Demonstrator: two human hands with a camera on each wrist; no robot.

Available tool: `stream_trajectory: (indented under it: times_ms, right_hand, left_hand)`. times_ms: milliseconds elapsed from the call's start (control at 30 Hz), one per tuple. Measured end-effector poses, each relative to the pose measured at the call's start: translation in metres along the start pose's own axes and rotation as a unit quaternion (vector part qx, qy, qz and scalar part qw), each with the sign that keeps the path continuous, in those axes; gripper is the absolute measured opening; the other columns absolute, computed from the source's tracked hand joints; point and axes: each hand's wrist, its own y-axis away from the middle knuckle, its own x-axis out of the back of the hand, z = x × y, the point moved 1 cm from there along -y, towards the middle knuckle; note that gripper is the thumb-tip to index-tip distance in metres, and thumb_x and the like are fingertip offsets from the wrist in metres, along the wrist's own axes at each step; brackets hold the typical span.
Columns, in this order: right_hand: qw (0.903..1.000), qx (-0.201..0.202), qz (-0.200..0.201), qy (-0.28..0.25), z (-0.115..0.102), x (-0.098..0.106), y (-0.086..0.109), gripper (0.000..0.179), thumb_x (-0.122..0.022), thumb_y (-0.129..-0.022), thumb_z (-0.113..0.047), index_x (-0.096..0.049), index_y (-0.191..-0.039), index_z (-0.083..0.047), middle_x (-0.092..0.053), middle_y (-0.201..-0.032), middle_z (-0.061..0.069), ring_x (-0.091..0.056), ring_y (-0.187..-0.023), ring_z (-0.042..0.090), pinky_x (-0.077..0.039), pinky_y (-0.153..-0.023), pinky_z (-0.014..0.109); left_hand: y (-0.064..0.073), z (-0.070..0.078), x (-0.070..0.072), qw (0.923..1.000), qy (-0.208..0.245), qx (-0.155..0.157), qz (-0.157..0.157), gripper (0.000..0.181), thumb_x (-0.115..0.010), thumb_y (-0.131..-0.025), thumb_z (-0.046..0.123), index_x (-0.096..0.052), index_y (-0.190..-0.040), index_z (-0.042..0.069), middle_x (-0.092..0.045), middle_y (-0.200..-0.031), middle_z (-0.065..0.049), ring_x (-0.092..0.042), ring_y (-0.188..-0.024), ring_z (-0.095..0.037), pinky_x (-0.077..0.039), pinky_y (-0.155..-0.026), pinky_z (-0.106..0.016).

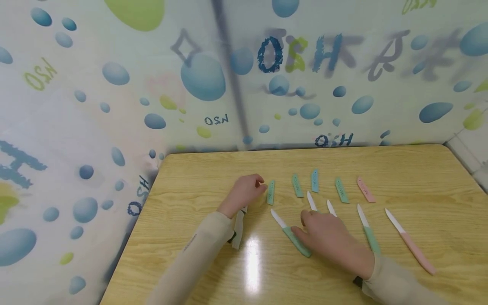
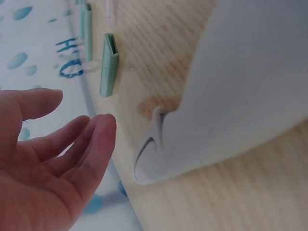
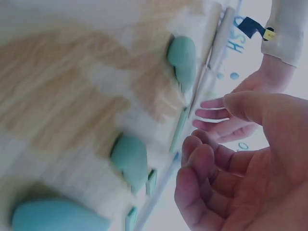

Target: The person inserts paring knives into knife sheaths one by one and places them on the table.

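Evidently, head-view knives (image 1: 291,237): five on the table (image 1: 190,178), tips roughly toward five sheaths (image 1: 298,186), perhaps spaced so each lifts singly.
Left-wrist-view green sheath (image 2: 109,67): slotted end facing a blade (image 2: 110,14), presumably so the two line up; left hand (image 2: 57,168) beside it, relaxed and empty.
Right-wrist-view handles (image 3: 183,60): turned toward the person, likely for easy grasping (one is blue); right hand (image 3: 231,178) near them, fingers loosely bent, holding nothing.

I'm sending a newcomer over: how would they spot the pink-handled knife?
On the wooden table, find the white-bladed knives near the right hand. The pink-handled knife lies at their right end, the only one showing a pink handle.
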Motion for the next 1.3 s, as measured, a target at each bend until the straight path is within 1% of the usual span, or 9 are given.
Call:
stream_trajectory:
  times_ms: [67, 133, 267, 367, 567, 733, 900, 1133, 1300]
  right_hand:
    - [0.9999, 0.002, 0.010, -0.007, 0.004, 0.005, 0.002, 0.028, -0.073, -0.096, -0.036, -0.063, -0.087, -0.012, -0.059, -0.074, -0.004, -0.051, -0.058, 0.009, -0.047, -0.050, 0.031]
    - [0.9998, 0.003, 0.012, -0.015, 0.008, 0.007, 0.004, 0.026, -0.074, -0.096, -0.034, -0.064, -0.089, -0.011, -0.059, -0.076, -0.002, -0.051, -0.059, 0.010, -0.048, -0.052, 0.030]
    - [0.9997, 0.001, 0.013, -0.021, 0.014, 0.011, 0.006, 0.024, -0.074, -0.096, -0.032, -0.066, -0.093, -0.009, -0.062, -0.086, 0.000, -0.055, -0.063, 0.010, -0.050, -0.054, 0.029]
    - [0.9997, 0.001, 0.015, -0.019, 0.016, 0.013, 0.008, 0.024, -0.074, -0.096, -0.032, -0.067, -0.095, -0.009, -0.063, -0.089, 0.000, -0.055, -0.064, 0.010, -0.049, -0.054, 0.029]
    - [0.9998, -0.002, 0.013, -0.013, 0.017, 0.015, 0.010, 0.024, -0.074, -0.096, -0.033, -0.068, -0.095, -0.010, -0.062, -0.088, -0.001, -0.051, -0.062, 0.008, -0.046, -0.052, 0.028]
    - [0.9998, -0.007, 0.014, -0.015, 0.018, 0.014, 0.011, 0.023, -0.075, -0.096, -0.033, -0.068, -0.095, -0.011, -0.063, -0.088, -0.001, -0.050, -0.061, 0.008, -0.044, -0.050, 0.028]
    - [0.9995, 0.005, 0.028, -0.011, 0.018, 0.013, 0.013, 0.023, -0.076, -0.095, -0.031, -0.066, -0.093, -0.011, -0.063, -0.086, -0.001, -0.048, -0.060, 0.008, -0.044, -0.049, 0.027]
    - [0.9994, 0.016, 0.019, -0.024, 0.019, 0.009, 0.011, 0.024, -0.076, -0.095, -0.031, -0.067, -0.098, -0.009, -0.064, -0.088, 0.000, -0.051, -0.063, 0.007, -0.047, -0.053, 0.027]
    - [0.9978, 0.024, -0.010, -0.061, 0.015, 0.004, 0.008, 0.029, -0.075, -0.096, -0.030, -0.066, -0.109, -0.006, -0.068, -0.094, 0.002, -0.059, -0.075, 0.010, -0.054, -0.065, 0.033]
  left_hand:
    - [-0.008, 0.003, -0.004, 0.9994, -0.030, 0.004, -0.016, 0.036, -0.059, -0.106, 0.029, -0.069, -0.124, 0.000, -0.074, -0.106, -0.011, -0.069, -0.090, -0.020, -0.058, -0.078, -0.035]
    - [-0.014, 0.007, -0.008, 0.9981, -0.054, 0.004, -0.029, 0.032, -0.059, -0.106, 0.030, -0.071, -0.111, 0.001, -0.072, -0.092, -0.006, -0.064, -0.076, -0.016, -0.054, -0.068, -0.030]
    - [-0.021, 0.018, -0.013, 0.9959, -0.081, 0.012, -0.039, 0.036, -0.066, -0.103, 0.031, -0.059, -0.076, 0.009, -0.049, -0.066, 0.002, -0.043, -0.058, -0.012, -0.040, -0.052, -0.024]
    - [-0.021, 0.026, -0.014, 0.9940, -0.101, 0.018, -0.039, 0.040, -0.071, -0.100, 0.030, -0.052, -0.070, 0.012, -0.046, -0.066, 0.002, -0.043, -0.062, -0.013, -0.043, -0.056, -0.026]
    - [-0.022, 0.032, -0.014, 0.9903, -0.128, 0.030, -0.044, 0.024, -0.075, -0.098, 0.024, -0.062, -0.088, 0.007, -0.057, -0.083, -0.002, -0.053, -0.080, -0.017, -0.052, -0.072, -0.032]
    - [-0.025, 0.031, -0.016, 0.9878, -0.144, 0.035, -0.047, 0.019, -0.074, -0.098, 0.022, -0.066, -0.098, 0.005, -0.063, -0.090, -0.003, -0.057, -0.082, -0.017, -0.054, -0.071, -0.030]
    - [-0.026, 0.031, -0.017, 0.9883, -0.140, 0.040, -0.045, 0.018, -0.069, -0.102, 0.024, -0.067, -0.109, 0.007, -0.068, -0.098, -0.004, -0.062, -0.086, -0.018, -0.057, -0.075, -0.035]
    - [-0.021, 0.029, -0.007, 0.9966, -0.063, 0.041, -0.034, 0.024, -0.069, -0.098, 0.019, -0.062, -0.119, 0.009, -0.069, -0.099, -0.005, -0.060, -0.073, -0.017, -0.051, -0.062, -0.032]
    - [-0.016, 0.020, 0.005, 0.9995, 0.022, 0.014, -0.021, 0.029, -0.070, -0.099, 0.017, -0.064, -0.125, 0.007, -0.072, -0.108, -0.010, -0.068, -0.085, -0.020, -0.057, -0.072, -0.034]
